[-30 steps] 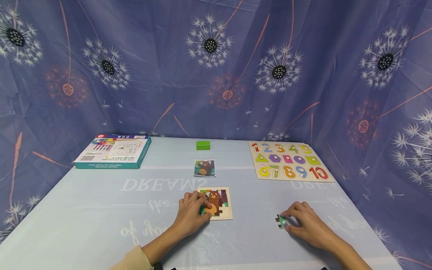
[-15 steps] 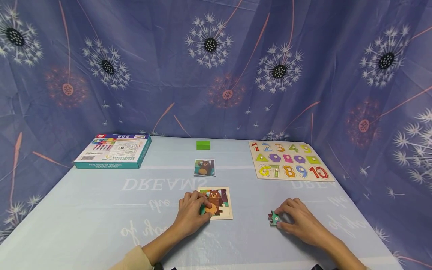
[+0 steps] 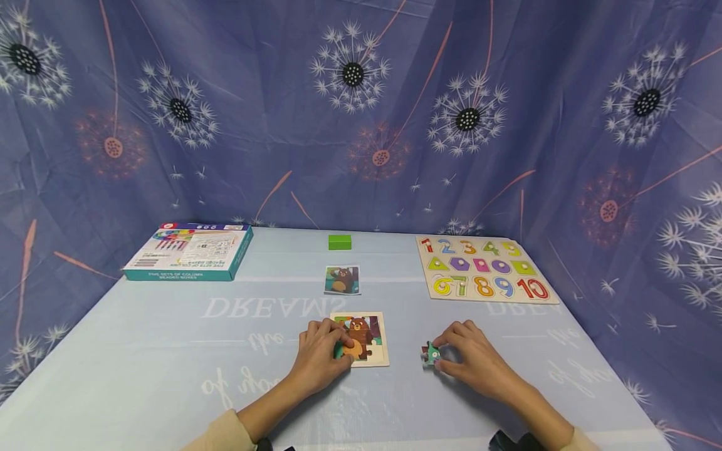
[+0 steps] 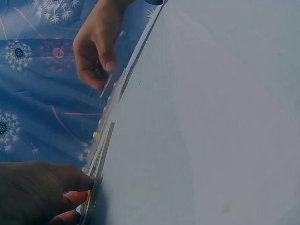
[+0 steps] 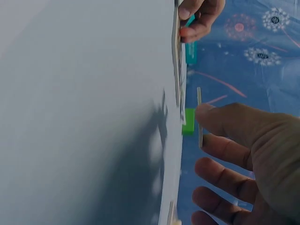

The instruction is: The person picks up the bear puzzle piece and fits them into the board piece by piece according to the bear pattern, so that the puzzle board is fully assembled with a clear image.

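My left hand [image 3: 320, 351] rests on the left part of a square wooden jigsaw puzzle board [image 3: 386, 344]. Its thumb and fingertips touch the brown bear picture and cover some of it; a pale gap shows at the lower right. To the right of the board, my right hand [image 3: 476, 358] pinches a small green and brown puzzle piece [image 3: 433, 354] between thumb and index finger. In the right wrist view the puzzle piece [image 5: 199, 96] appears edge-on, raised off the table, with the other fingers spread below. The left wrist view shows the left fingers [image 4: 77, 183] against the board.
Behind the puzzle board lies a bear picture card [image 3: 341, 280], with a green block [image 3: 340, 242] farther back. A number and shape board [image 3: 479, 269] lies at the back right. At the back left is a flat boxed set [image 3: 188, 254]. A patterned blue curtain [image 3: 271, 125] hangs behind.
My right hand has moved left with the puzzle piece, closer to the board. The left hand has stayed in place on the board.
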A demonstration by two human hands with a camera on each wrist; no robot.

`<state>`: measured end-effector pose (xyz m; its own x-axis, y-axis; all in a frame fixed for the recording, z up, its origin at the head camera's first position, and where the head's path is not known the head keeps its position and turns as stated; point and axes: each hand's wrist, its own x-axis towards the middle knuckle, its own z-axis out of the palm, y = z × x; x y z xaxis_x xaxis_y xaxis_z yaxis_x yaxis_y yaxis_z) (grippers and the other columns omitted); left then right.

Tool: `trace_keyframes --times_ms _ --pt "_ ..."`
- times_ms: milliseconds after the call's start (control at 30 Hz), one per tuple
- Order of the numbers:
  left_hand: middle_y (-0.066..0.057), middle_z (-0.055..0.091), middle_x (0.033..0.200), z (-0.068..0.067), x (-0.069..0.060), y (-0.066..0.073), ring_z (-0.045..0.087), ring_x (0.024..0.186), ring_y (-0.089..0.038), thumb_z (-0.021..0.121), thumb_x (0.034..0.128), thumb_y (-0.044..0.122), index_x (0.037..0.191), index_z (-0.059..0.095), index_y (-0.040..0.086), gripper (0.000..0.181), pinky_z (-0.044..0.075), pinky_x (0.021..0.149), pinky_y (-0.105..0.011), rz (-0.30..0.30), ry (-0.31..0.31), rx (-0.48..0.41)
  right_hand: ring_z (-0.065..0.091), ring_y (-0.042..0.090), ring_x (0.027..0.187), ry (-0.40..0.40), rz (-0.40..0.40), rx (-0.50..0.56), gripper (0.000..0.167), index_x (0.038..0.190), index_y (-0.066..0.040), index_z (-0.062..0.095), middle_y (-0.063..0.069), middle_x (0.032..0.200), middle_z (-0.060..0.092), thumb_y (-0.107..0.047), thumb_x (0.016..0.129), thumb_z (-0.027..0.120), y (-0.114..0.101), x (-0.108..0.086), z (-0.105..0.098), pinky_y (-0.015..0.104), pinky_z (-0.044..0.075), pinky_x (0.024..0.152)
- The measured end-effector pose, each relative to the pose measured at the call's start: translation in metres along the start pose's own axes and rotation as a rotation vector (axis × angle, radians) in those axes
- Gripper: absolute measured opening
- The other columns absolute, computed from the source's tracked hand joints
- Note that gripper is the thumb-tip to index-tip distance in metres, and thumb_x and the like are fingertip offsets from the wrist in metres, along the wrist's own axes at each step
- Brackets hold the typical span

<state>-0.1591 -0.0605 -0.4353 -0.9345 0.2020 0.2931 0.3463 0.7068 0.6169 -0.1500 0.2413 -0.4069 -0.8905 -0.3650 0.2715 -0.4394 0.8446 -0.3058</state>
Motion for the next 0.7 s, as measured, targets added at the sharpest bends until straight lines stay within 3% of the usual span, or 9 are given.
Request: trace_keyframes --times_ms 200,700 --pt "0.004 0.056 0.1 0.0 0.0 0.0 0.04 0.095 -0.015 0.073 0.0701 0.019 0.076 0.065 0.022 0.011 0.029 0.084 -0.042 0.003 0.002 0.003 0.041 0.004 0.09 -0.012 0.022 0.022 0.026 0.092 -0.025 0.069 -0.013 0.093 0.059 -0.031 0.07 0.08 -0.013 0.013 0.006 0.032 0.038 0.083" --pt "0.005 0.056 0.1 0.0 0.0 0.0 0.041 0.095 -0.015 0.073 0.0698 0.019 0.076 0.065 0.022 0.011 0.029 0.084 -0.041 0.006 0.006 0.008 0.042 0.008 0.089 0.011 -0.02 0.021 0.027 0.092 -0.021 0.07 -0.007 0.091 0.06 -0.028 0.068 0.081 -0.039 0.042 0.025 0.033 0.037 0.083"
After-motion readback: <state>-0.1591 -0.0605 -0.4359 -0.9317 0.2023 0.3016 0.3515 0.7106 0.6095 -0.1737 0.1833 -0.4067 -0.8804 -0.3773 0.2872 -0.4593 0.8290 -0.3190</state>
